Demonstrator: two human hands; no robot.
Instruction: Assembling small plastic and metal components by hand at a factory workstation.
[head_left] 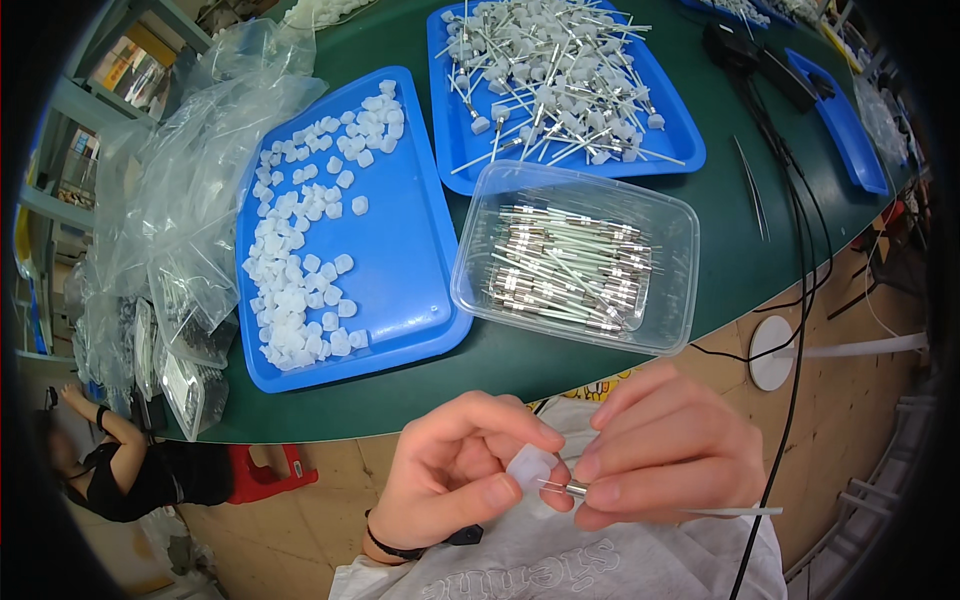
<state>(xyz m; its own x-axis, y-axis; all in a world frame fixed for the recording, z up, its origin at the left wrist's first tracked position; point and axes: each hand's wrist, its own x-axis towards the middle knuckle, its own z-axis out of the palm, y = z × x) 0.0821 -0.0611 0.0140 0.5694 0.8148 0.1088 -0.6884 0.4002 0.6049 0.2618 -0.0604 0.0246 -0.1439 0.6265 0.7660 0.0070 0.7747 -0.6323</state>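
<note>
My left hand point(455, 480) pinches a small white translucent plastic cap point(530, 468) between thumb and fingers. My right hand point(665, 455) holds a thin metal pin with a white sleeve point(700, 511), its tip pointing left into the cap. Both hands hover in front of the table edge, above my lap. On the green table point(740, 250), a blue tray point(400, 250) holds several loose white caps. A clear plastic tub point(675, 225) holds several metal-and-white pins. Behind it another blue tray point(450, 130) is piled with pins fitted with caps.
Clear plastic bags point(170, 200) are heaped at the table's left. Black cables point(795, 230) run across the right side past further blue trays point(850, 130). Another person point(130, 470) sits low at the left near a red stool point(265, 470).
</note>
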